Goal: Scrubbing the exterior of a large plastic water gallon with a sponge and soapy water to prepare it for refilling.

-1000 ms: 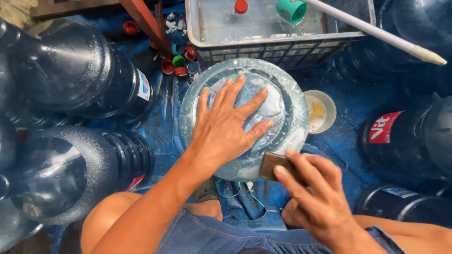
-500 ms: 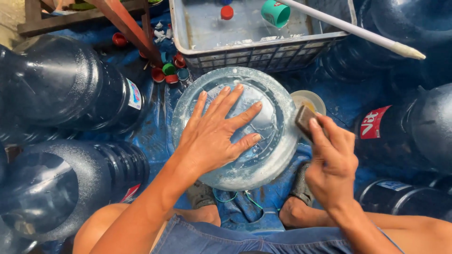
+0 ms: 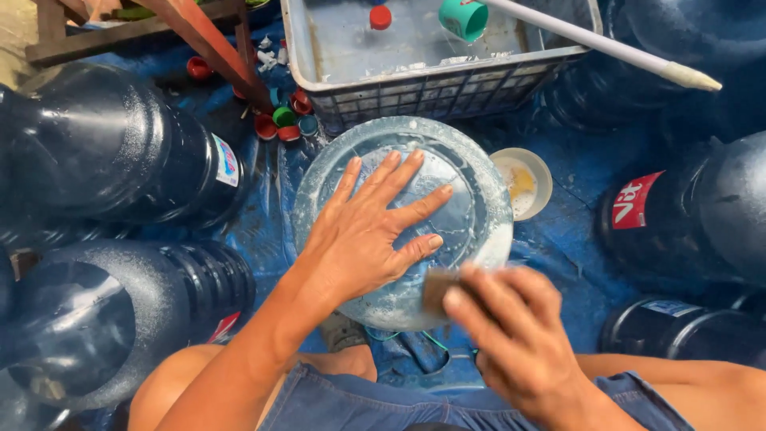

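Your left hand lies flat on the upturned base of a big clear water jug, which stands between your knees on the blue tarp; its fingers are spread wide and released, pressing down on the wet, soapy surface rather than gripping anything. Your right hand sits at the near rim of the jug, fingers clenched around a small brown scrubbing pad, which touches the jug's edge; this hand is blurred, so finer detail of the grip is hard to tell. Just beyond the jug on your right a small shallow bowl with yellowish liquid rests on the tarp, close to the jug's side. Farther ahead stands a grey plastic crate holding milky water, with a red cap and a teal cup floating in it, and a white rod lying slantwise over its right corner. A cluster of loose bottle caps, red, green and blue, lies on the tarp by the crate's near left corner, beside a red-painted wooden leg. Large dark blue water jugs lie on their sides all around you: two on your left and several more on your right.
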